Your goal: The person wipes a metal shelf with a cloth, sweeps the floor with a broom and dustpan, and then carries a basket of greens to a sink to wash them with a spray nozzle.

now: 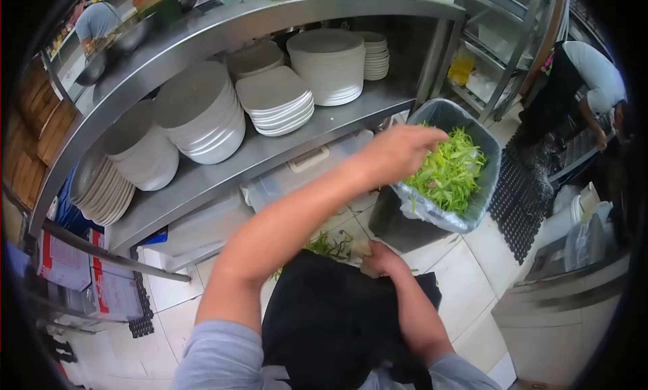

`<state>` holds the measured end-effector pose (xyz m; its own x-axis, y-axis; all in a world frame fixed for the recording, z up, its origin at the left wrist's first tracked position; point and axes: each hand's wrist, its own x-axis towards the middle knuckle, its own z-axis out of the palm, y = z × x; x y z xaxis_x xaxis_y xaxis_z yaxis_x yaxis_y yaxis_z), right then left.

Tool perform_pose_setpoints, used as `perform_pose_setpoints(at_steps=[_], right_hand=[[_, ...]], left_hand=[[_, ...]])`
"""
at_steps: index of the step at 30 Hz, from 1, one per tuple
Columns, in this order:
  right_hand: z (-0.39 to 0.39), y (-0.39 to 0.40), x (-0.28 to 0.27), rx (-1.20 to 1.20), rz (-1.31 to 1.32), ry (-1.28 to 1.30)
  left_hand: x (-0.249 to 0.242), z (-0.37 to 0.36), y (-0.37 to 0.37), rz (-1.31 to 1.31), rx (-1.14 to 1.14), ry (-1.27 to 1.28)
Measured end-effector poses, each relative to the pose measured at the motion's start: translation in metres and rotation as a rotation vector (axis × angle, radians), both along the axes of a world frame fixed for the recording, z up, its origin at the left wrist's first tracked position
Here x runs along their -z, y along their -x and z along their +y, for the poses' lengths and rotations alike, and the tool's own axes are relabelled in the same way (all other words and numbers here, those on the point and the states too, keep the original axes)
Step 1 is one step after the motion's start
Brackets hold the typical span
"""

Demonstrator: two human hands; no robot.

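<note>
My left hand (pixel 408 154) reaches across to the grey bin (pixel 491 150), over its near left rim. Its fingers are curled together; whatever they hold, if anything, is hidden. Shredded-looking green leaves (pixel 453 174) are heaped inside the bin, which has a clear plastic liner (pixel 442 220). Lower down, in front of my black apron (pixel 337 322), my right hand (pixel 386 260) is closed around the pale base of a leafy green vegetable (pixel 361 248). Its leaves (pixel 327 245) point left and are partly hidden by the apron and my left forearm.
Stacks of white plates (pixel 202 113) fill a steel shelf (pixel 270 150) ahead. Below it are lidded plastic boxes (pixel 310 167). Another person (pixel 594 73) bends over at the right, beside a black rubber mat (pixel 520 201). Red-and-white cartons (pixel 64 262) stand at left.
</note>
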<state>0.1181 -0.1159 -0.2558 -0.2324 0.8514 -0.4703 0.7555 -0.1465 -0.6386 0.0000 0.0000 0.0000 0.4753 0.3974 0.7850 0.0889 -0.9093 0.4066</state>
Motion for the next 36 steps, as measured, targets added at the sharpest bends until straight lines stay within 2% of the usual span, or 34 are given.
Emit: perform_pose_setpoints(at_steps=[2, 3, 5, 6, 9, 13, 16, 18, 22, 24, 25, 27, 29, 32, 34, 36], right_hand=[[0.002, -0.012, -0.001, 0.011, 0.018, 0.104], [-0.004, 0.021, -0.001, 0.018, 0.076, 0.093], [-0.002, 0.011, -0.002, -0.024, 0.061, 0.072], [0.003, 0.009, -0.012, -0.045, 0.072, 0.081], [0.0, 0.01, -0.043, -0.038, 0.054, 0.097], [0.005, 0.007, -0.02, -0.074, 0.014, -0.048], [0.006, 0.004, -0.024, -0.106, 0.062, 0.085], [0.006, 0.004, -0.011, -0.049, 0.081, 0.11], [0.009, -0.001, 0.0, -0.112, 0.108, 0.069], [0.009, -0.003, 0.0, -0.137, 0.012, 0.07], [0.009, -0.004, 0.0, -0.127, 0.012, 0.065], [0.006, -0.009, 0.003, -0.119, 0.017, 0.039], [0.01, -0.013, 0.014, -0.11, 0.002, 0.057], [0.012, -0.015, 0.027, -0.101, 0.007, 0.099], [0.016, -0.012, 0.028, -0.093, 0.026, 0.12], [0.02, -0.006, 0.027, -0.134, -0.001, 0.156]], left_hand=[[-0.001, -0.011, -0.028, 0.111, -0.072, 0.154], [-0.007, -0.018, -0.014, 0.169, -0.067, 0.14], [-0.004, -0.025, -0.02, 0.308, -0.116, 0.093], [0.003, -0.029, -0.016, 0.266, -0.11, 0.095], [0.03, -0.049, 0.019, 0.294, -0.142, 0.281], [0.106, -0.051, 0.078, 0.479, -0.2, 0.647], [0.127, -0.047, 0.114, 0.587, -0.273, 0.72], [0.132, -0.041, 0.126, 0.71, -0.378, 0.576], [0.136, -0.036, 0.124, 0.766, -0.419, 0.449], [0.146, -0.024, 0.131, 0.82, -0.519, 0.334], [0.145, -0.018, 0.136, 0.82, -0.512, 0.326], [0.142, -0.008, 0.145, 0.638, -0.548, 0.372], [0.119, -0.018, 0.138, 0.703, -0.555, 0.389], [0.082, -0.037, 0.136, 0.827, -0.514, 0.228], [0.04, -0.051, 0.136, 0.605, -0.453, -0.05], [-0.024, -0.065, 0.143, 0.483, -0.531, -0.284]])
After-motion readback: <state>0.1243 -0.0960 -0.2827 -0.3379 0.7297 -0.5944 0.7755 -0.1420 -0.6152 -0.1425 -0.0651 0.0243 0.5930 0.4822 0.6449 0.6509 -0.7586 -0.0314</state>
